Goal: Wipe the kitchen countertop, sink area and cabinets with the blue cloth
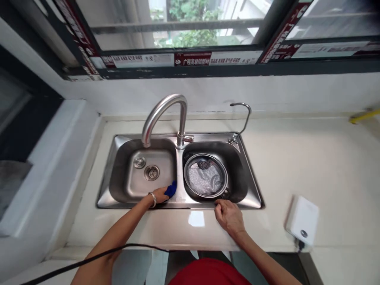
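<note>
Head camera looks down over the sink [179, 170].

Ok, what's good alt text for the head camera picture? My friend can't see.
A person's left hand holds a blue cloth at the left basin of a steel sink. The right hand is at the front edge, by a round pan in the right basin.

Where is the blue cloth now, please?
In the head view, the blue cloth is in the left hand, at the near right corner of the left basin, beside the divider.
</note>
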`<action>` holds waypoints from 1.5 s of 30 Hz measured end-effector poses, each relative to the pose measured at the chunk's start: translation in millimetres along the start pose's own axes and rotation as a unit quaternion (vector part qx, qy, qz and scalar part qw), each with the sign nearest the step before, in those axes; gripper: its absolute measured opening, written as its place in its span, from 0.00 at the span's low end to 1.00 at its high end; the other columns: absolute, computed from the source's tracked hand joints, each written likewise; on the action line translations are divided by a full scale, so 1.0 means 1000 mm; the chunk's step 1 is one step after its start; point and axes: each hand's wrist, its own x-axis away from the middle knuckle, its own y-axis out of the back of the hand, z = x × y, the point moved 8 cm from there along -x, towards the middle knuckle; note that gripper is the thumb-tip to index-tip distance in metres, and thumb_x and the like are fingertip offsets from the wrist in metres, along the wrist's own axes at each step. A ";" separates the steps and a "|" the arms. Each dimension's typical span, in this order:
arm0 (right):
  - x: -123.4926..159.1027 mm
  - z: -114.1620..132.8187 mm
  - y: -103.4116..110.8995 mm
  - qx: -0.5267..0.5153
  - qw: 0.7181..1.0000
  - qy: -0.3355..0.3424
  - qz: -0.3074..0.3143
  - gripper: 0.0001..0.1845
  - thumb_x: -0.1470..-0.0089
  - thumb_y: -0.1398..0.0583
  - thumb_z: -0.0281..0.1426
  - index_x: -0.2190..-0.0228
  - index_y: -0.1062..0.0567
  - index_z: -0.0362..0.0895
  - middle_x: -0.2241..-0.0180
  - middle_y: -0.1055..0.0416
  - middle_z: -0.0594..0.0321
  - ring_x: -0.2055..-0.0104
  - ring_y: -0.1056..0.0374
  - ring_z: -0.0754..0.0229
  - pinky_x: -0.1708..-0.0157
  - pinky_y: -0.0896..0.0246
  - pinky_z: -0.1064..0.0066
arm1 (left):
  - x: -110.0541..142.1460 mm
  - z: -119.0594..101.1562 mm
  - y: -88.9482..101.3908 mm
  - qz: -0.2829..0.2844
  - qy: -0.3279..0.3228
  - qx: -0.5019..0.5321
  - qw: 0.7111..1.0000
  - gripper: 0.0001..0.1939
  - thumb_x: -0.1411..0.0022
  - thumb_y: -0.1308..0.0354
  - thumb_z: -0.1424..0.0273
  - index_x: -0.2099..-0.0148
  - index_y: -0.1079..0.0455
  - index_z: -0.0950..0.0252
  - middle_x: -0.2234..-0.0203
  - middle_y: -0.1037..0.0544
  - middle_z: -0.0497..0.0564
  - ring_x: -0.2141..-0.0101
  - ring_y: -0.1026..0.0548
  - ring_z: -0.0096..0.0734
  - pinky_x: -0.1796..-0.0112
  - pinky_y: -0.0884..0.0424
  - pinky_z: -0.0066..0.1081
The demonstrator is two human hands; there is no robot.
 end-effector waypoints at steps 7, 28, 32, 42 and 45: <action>0.001 0.005 -0.001 0.024 0.999 0.027 -0.006 0.12 0.40 0.46 0.28 0.66 0.23 0.42 0.68 0.22 0.59 0.63 0.29 0.58 0.60 0.45 0.66 | 0.071 0.045 0.051 -0.013 0.169 -0.140 0.976 0.21 0.44 0.32 0.65 0.48 0.26 0.64 0.52 0.23 0.61 0.48 0.26 0.48 0.43 0.32 0.52; 0.010 0.004 -0.005 0.049 0.992 0.117 0.002 0.14 0.39 0.48 0.30 0.66 0.23 0.42 0.72 0.24 0.56 0.68 0.28 0.56 0.68 0.44 0.65 | 0.257 0.143 0.041 -0.306 0.622 0.000 0.721 0.34 0.28 0.53 0.55 0.32 0.46 0.77 0.37 0.39 0.72 0.41 0.32 0.46 0.43 0.31 0.43; 0.013 0.001 -0.011 0.033 0.991 0.132 0.010 0.14 0.42 0.48 0.29 0.66 0.23 0.42 0.68 0.22 0.52 0.67 0.28 0.55 0.69 0.43 0.65 | 0.257 0.151 0.045 -0.360 0.620 0.010 0.697 0.34 0.27 0.58 0.60 0.31 0.51 0.83 0.38 0.41 0.78 0.39 0.35 0.51 0.43 0.33 0.46; 0.011 -0.004 -0.015 0.020 0.996 0.091 0.010 0.15 0.40 0.49 0.30 0.64 0.22 0.42 0.65 0.20 0.54 0.63 0.24 0.54 0.64 0.39 0.63 | 0.247 0.178 0.070 -0.480 0.594 0.007 0.645 0.30 0.30 0.58 0.63 0.36 0.44 0.81 0.43 0.40 0.80 0.43 0.37 0.72 0.47 0.38 0.57; 0.010 -0.006 -0.017 0.021 0.997 0.071 0.027 0.16 0.39 0.49 0.31 0.64 0.22 0.42 0.64 0.20 0.54 0.61 0.24 0.53 0.61 0.39 0.63 | 0.242 0.175 0.071 -0.511 0.554 -0.033 0.656 0.27 0.31 0.56 0.62 0.37 0.41 0.75 0.47 0.38 0.71 0.46 0.36 0.66 0.49 0.36 0.51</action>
